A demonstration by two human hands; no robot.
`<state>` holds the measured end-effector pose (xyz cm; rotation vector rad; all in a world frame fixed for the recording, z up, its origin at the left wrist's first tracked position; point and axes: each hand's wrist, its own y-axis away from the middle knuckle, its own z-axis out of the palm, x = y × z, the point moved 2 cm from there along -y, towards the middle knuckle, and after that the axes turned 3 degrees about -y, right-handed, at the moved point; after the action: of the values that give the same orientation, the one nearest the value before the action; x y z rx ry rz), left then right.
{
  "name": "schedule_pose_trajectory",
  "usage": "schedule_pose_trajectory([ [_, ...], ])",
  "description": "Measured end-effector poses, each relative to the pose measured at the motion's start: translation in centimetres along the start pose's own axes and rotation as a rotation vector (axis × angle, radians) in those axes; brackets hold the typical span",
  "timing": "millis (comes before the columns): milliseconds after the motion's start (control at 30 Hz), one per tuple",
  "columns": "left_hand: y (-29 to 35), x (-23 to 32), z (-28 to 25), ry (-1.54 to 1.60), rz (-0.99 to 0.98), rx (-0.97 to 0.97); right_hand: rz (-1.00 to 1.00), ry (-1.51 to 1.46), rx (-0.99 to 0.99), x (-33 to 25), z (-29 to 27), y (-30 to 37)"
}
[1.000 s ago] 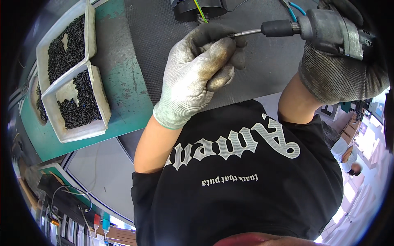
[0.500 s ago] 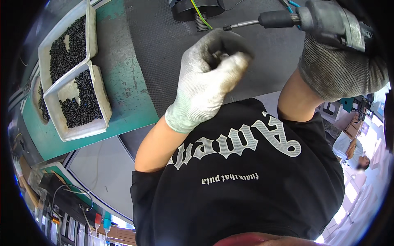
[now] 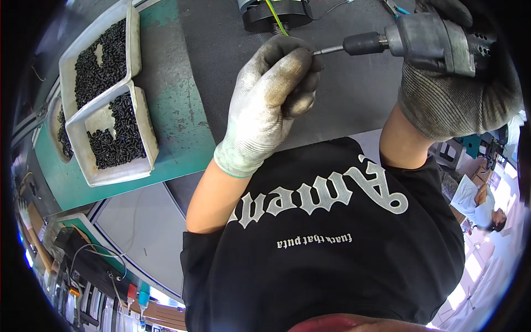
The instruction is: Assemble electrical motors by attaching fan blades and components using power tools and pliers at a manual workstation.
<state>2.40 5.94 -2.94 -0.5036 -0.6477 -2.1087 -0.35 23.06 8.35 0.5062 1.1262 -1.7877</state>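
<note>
At the front of the power driver (image 3: 426, 40), the left hand (image 3: 271, 91) pinches at the bit (image 3: 330, 50), hiding anything held; the right hand (image 3: 458, 99), apart, grips the driver. Loading the bit seems underway, calling next for steady alignment. Left of the driver, trays (image 3: 146, 123) hold black fasteners (image 3: 99, 149); below it, a shirt (image 3: 332, 276) bears pale inverted lettering (image 3: 332, 192).

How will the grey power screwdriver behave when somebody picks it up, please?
The power screwdriver is probably heavy for its size, given its bulky, metal-looking body. It should feel stiff, as the bit looks straight and metallic. Its weight likely sits toward the body, since the front narrows.
</note>
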Motion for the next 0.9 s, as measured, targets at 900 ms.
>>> schedule_pose_trajectory([
  [900,-2.5,-0.8,-2.4,-0.158,-0.095,0.089,0.228,-1.34,-0.198,9.7,-3.3,-1.3],
])
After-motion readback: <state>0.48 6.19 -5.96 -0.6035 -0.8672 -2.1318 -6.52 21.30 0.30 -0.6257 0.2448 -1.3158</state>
